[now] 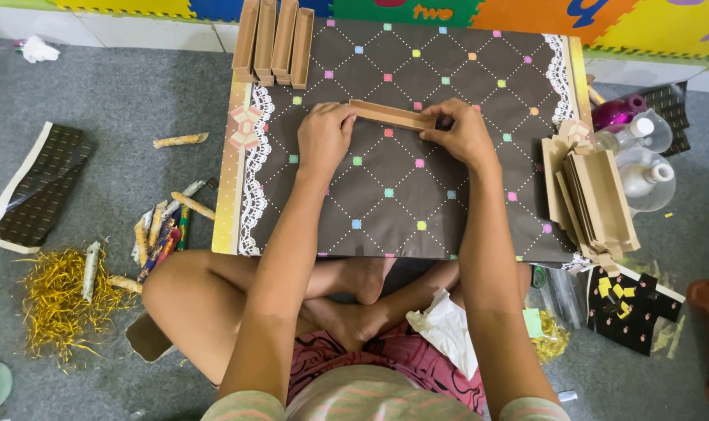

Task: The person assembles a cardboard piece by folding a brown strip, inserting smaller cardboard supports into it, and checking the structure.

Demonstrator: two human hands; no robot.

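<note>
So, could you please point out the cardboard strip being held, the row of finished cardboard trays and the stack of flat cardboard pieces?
cardboard strip (391, 115), head view, middle of its long side.
finished cardboard trays (274, 43), head view, middle of the row.
stack of flat cardboard pieces (597, 201), head view, top piece.

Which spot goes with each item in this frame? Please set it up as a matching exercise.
Things:
1. cardboard strip
2. row of cardboard trays
3. gold shreds
4. clear bottles

Places:
A. floor, far left
B. beyond the board's right edge
C. between the left hand and right hand
D. board's top left corner

Pairs: 1-C, 2-D, 3-A, 4-B
</note>
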